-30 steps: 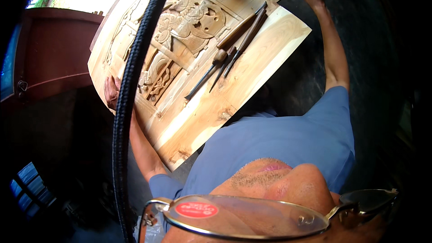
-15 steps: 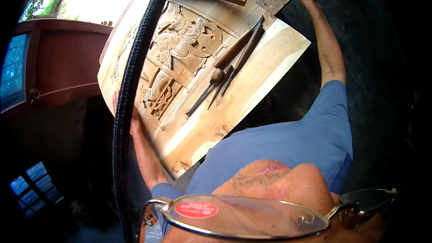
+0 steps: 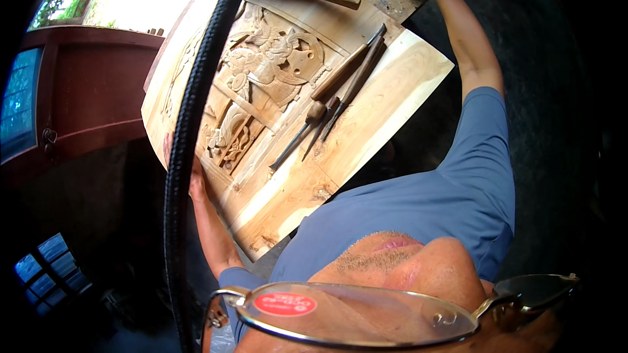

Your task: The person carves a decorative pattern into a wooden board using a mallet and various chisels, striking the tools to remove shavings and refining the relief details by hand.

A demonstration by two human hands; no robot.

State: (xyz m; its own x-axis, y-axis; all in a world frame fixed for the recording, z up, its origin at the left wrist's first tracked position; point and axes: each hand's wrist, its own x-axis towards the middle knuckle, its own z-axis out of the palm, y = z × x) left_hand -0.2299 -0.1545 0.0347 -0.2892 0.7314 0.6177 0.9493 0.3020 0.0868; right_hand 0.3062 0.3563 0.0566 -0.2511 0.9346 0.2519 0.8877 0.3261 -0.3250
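Labels: one oval red sticker with white print (image 3: 284, 303) on the clear lens of the metal-rimmed spectacles (image 3: 366, 340), near the lens's left end. No packages, signs, screens.

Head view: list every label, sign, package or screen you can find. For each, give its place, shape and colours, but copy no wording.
Sticker: on the left lens of the glasses at the bottom edge; small oval, red with pale print.
Glass pane: far left, set in a dark red wooden cabinet; tall, bluish; whether it is a screen cannot be told.
No packages or signs show.
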